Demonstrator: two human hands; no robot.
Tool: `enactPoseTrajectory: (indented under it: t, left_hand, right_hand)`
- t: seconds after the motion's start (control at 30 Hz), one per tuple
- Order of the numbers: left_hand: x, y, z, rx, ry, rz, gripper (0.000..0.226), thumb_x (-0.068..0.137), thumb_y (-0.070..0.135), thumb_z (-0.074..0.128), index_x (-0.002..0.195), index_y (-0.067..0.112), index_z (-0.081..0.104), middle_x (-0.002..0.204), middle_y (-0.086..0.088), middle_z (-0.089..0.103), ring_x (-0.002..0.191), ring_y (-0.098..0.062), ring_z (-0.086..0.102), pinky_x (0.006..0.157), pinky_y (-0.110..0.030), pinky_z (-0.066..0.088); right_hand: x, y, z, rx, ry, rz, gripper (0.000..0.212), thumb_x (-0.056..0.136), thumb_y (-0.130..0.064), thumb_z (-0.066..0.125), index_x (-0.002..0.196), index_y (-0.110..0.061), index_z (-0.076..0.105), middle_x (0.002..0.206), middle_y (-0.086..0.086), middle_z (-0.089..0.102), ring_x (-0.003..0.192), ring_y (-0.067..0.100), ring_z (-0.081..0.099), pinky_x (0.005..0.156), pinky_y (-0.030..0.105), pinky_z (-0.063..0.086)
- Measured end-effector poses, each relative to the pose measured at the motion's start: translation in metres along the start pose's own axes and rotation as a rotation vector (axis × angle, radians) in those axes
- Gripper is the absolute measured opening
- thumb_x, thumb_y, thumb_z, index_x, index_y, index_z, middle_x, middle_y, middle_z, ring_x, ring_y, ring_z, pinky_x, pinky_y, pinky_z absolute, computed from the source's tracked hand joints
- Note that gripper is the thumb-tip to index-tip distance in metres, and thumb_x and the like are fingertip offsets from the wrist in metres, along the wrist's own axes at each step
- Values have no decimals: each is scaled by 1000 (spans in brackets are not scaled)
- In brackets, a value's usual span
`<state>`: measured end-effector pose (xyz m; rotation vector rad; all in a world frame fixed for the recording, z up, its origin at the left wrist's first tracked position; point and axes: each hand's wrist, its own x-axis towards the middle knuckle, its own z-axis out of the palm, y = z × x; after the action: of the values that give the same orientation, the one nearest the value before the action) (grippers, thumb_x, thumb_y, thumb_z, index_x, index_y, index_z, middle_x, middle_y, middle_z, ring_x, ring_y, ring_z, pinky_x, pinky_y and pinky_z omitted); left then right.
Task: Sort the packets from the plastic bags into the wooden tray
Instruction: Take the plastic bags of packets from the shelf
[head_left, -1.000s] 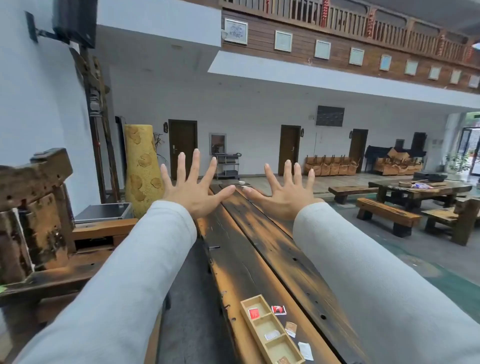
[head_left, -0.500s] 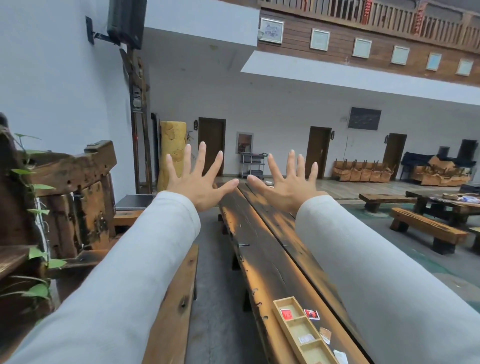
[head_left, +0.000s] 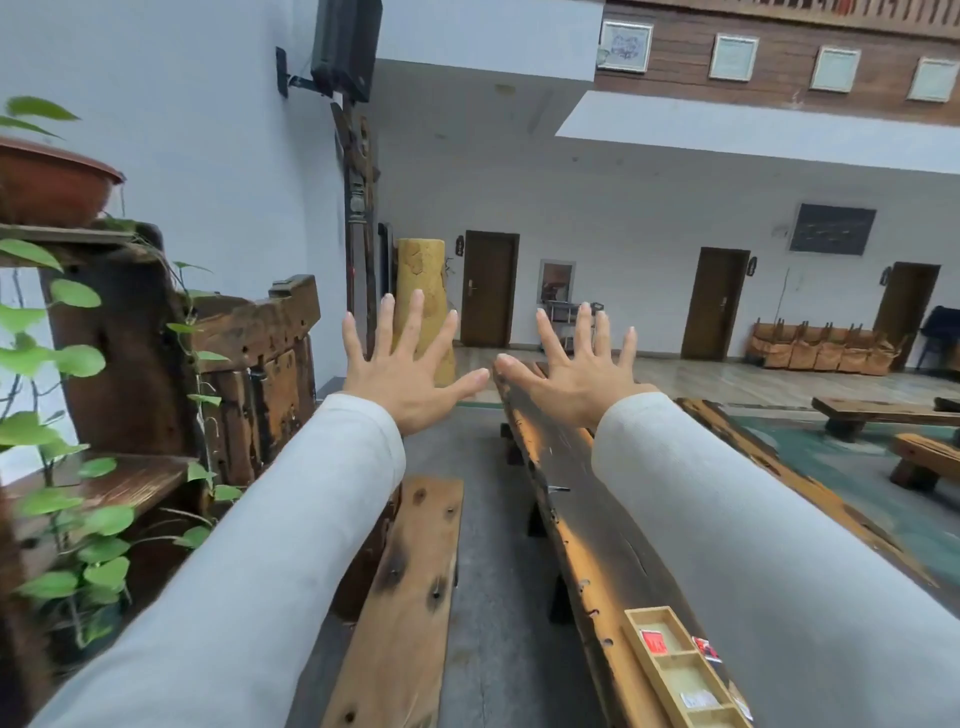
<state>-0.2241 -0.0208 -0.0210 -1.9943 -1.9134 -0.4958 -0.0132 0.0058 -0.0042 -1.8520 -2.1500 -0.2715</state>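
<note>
Wooden, the long dark desk (head_left: 597, 519) carries a pale tray with compartments (head_left: 685, 675) holding a red packet (head_left: 655, 643), while the left hand (head_left: 410, 374) and right hand (head_left: 576, 374) are raised high, fingers spread, empty.

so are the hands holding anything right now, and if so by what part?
Nothing is held. The left hand and right hand are both raised with fingers spread, empty. The wooden tray sits untouched on the table below.
</note>
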Motion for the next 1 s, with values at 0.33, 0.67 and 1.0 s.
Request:
enactPoseTrajectory:
  t: [0.33,0.67,1.0]
  left_hand:
    - [3,-67,7,113,-21,-152,89,71,91,-2,146,47,-20,156,2,-37,141,-29,-38,109,-67,-20]
    - [18,-129,14,220,-40,-347,90,71,91,-1,147,47,-19,157,3,-35,142,-28,-38,110,-66,-20]
    - [26,-187,19,302,-54,-532,88,72,90,1,146,47,-19,155,4,-37,141,-27,-39,110,-64,-21]
  right_hand:
    - [40,-63,35,54,-11,-152,90,78,-90,4,153,-46,-20,164,12,-28,150,34,-29,117,63,-20]
    - [109,-143,70,110,10,-378,95,75,-93,3,152,-45,-22,164,13,-28,151,35,-28,117,63,-19]
    - [165,-231,93,220,-12,-598,94,77,-92,4,153,-43,-21,165,12,-26,152,33,-26,118,63,-18]
